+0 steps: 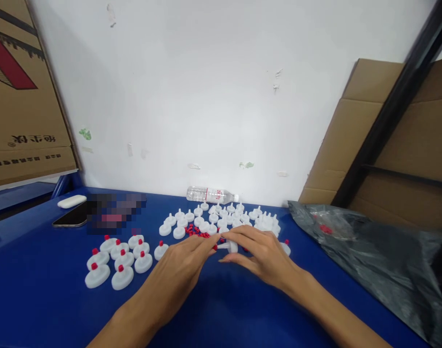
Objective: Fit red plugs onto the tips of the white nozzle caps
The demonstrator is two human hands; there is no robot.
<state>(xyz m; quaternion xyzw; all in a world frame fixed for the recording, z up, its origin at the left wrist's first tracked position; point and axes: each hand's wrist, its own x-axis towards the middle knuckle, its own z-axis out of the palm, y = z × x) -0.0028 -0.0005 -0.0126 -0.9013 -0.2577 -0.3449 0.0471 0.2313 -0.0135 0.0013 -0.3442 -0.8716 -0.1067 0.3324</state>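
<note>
Head view, only one. Right hand (260, 251): grip is closed on a white lid (233, 247), thumb below, fingers over the top. Lid sits between the two hands, just above the table (43, 295). Left hand (184, 258): fingertips together at the spout end, beside a small red cap (215, 247). Can't tell whether they clamp it or it touches the spout; fingers hide that.

Held lid lies on its side, likely so the spout faces the left hand. Spout points left, long axis roughly level and crosswise to the person's line of sight.

Bare lids (179, 233) stand spout up behind the hands; flat base down is presumably the stable way. Loose red caps (192, 231) lie in front of them, probably for short reach. Capped lids (143, 263) stand upright at left, apparently kept separate. Bottle (206, 194) lies sideways by the wall (206, 96).
</note>
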